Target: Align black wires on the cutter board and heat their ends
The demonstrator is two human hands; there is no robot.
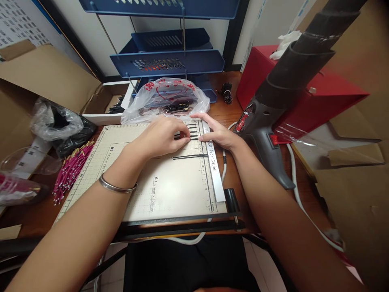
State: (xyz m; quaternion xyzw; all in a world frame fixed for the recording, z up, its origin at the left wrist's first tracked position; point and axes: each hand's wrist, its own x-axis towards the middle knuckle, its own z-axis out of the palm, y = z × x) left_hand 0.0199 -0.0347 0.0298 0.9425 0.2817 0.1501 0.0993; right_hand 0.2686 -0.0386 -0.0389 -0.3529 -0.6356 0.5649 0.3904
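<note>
My left hand (164, 136) is over the upper part of a cream paper cutter board (179, 186). Its thumb and forefinger are pinched on a thin black wire (193, 138) lying across the board. My right hand (217, 133) rests at the board's right edge strip, thumb and forefinger apart; its thumb tip is by that wire's right end. Several more black wires (192, 130) lie in rows just above, partly hidden by my left fingers. Nearer me, a separate black wire pair (190, 156) lies across the board, its right end at the edge strip.
Behind the board sits a clear plastic bag (170, 97) holding black wires. At right, a grey heat gun (267, 117) stands before a red box (328, 95). Pink wires (73, 170) lie left. Blue shelves (170, 63) rise behind; a white cable (296, 178) runs right.
</note>
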